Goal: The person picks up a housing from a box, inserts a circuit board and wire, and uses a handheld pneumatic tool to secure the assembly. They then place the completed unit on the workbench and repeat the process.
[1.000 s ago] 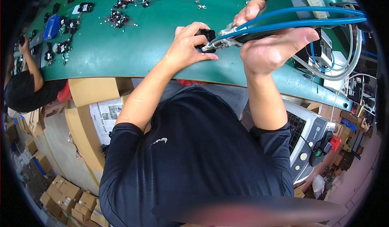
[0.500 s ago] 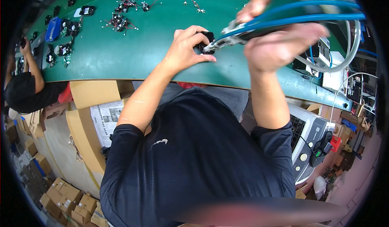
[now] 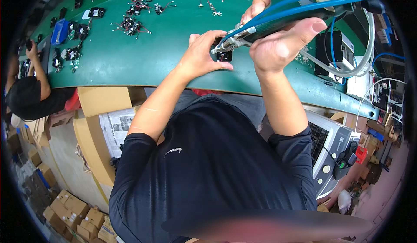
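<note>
My left hand (image 3: pixel 199 57) rests on the green table, its fingers and thumb closed round a small black housing (image 3: pixel 225 57). In my right hand (image 3: pixel 274 51) is a dark power screwdriver (image 3: pixel 295 19) with a metal nose and blue hoses. The tool lies tilted, its grip end up to the right. Its tip (image 3: pixel 216 50) is at the housing, beside my left fingertips; whether it touches is hard to tell. The far fingers of my right hand are partly hidden behind the tool.
Black parts with wires (image 3: pixel 130 26) lie in clusters on the table (image 3: pixel 165 41), with loose leads farther back. A blue tray (image 3: pixel 59 31) and more black parts are at left, near another person (image 3: pixel 30 89). A boxy device (image 3: pixel 343 54) and clear hose (image 3: pixel 369 47) stand at right.
The screwdriver and my right hand have moved left and slightly down, bringing the tip across the housing. My left hand stays nearly in place, and more of the housing shows below the tip.
</note>
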The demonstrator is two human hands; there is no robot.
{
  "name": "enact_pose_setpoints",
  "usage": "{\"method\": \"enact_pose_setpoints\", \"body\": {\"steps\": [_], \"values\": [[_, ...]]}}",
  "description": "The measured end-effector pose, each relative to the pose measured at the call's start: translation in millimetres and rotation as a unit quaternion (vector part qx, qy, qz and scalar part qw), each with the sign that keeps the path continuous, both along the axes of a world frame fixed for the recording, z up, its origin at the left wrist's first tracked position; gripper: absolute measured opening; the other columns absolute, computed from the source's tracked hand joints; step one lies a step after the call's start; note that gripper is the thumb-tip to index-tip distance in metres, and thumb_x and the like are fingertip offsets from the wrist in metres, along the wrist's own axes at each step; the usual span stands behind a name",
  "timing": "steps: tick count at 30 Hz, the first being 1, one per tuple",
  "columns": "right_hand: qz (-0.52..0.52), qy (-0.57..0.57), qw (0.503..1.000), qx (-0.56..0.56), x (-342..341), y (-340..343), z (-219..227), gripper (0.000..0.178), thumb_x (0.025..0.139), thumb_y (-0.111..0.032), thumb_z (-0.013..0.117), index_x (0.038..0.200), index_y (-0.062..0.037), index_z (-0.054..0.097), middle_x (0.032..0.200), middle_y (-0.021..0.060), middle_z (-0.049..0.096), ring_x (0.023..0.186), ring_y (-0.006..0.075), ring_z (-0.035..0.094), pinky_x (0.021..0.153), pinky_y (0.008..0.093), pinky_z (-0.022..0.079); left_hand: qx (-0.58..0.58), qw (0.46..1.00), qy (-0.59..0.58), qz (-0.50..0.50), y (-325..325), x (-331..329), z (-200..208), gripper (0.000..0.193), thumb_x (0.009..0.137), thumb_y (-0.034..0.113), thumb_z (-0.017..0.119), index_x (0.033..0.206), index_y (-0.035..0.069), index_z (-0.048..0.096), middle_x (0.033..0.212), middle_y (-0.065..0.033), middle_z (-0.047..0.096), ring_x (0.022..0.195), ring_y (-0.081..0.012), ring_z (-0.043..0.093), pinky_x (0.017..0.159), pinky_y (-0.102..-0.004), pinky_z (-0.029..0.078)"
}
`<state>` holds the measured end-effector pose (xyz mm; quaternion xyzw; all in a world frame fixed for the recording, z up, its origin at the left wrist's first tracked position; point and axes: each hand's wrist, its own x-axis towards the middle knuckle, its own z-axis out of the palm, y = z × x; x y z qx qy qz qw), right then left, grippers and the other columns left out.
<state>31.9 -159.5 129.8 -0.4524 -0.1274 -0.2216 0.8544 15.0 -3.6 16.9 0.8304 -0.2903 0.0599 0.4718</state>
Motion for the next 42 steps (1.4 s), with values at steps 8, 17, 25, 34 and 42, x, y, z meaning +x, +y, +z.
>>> {"method": "enact_pose_setpoints", "body": {"steps": [8, 17, 25, 34, 42], "values": [[-0.043, 0.055, 0.996, -0.049, -12, 7, 16, 0.106, 0.084, -0.094, 0.029, 0.123, 0.0018, 0.054, 0.079, 0.0101, 0.060, 0.060, 0.0190, 0.057, 0.054, 0.0296, 0.049, 0.004, 1.000, -0.024, -0.001, 3, 0, -5, 0.097, 0.057, 0.049, 0.096, 0.136, 0.009, 0.057, 0.122, -0.0071, 0.070, 0.106, -0.0242, 0.066, 0.098, -0.0370, 0.037], [-0.003, 0.044, 0.990, -0.131, -9, 14, 22, 0.113, 0.078, -0.100, 0.027, 0.121, 0.0013, 0.054, 0.075, 0.0108, 0.060, 0.063, 0.0196, 0.060, 0.056, 0.0299, 0.051, -0.045, 0.998, 0.008, -0.035, 2, 9, -17, 0.100, 0.056, 0.051, 0.096, 0.137, 0.008, 0.057, 0.120, -0.0087, 0.070, 0.107, -0.0269, 0.066, 0.096, -0.0378, 0.039], [-0.174, -0.108, 0.963, -0.173, 8, -62, 109, 0.088, 0.097, -0.079, 0.040, 0.136, 0.0002, 0.048, 0.091, 0.0118, 0.063, 0.079, 0.0243, 0.061, 0.072, 0.0358, 0.052, -0.077, 0.996, 0.008, 0.045, 13, 26, 8, 0.090, 0.069, 0.031, 0.095, 0.144, 0.008, 0.052, 0.130, -0.0121, 0.063, 0.125, -0.0286, 0.057, 0.109, -0.0405, 0.043], [-0.178, 0.000, 0.958, -0.225, -34, -59, 40, 0.037, 0.109, -0.016, 0.046, 0.142, -0.0004, 0.043, 0.106, 0.0074, 0.061, 0.084, 0.0143, 0.060, 0.077, 0.0306, 0.052, 0.214, 0.946, 0.021, 0.244, 69, 243, 39, 0.084, 0.078, 0.032, 0.085, 0.149, 0.010, 0.046, 0.145, -0.0150, 0.054, 0.137, -0.0337, 0.051, 0.112, -0.0533, 0.038], [-0.470, -0.178, 0.729, -0.464, -55, -62, 58, 0.066, 0.093, -0.012, 0.071, 0.147, 0.0033, 0.037, 0.143, 0.0220, 0.047, 0.126, 0.0297, 0.051, 0.103, 0.0408, 0.044, 0.164, 0.948, -0.128, 0.240, 106, 249, 19, 0.088, 0.085, 0.042, 0.081, 0.157, 0.014, 0.040, 0.165, -0.0146, 0.034, 0.151, -0.0339, 0.034, 0.119, -0.0539, 0.028]]}}
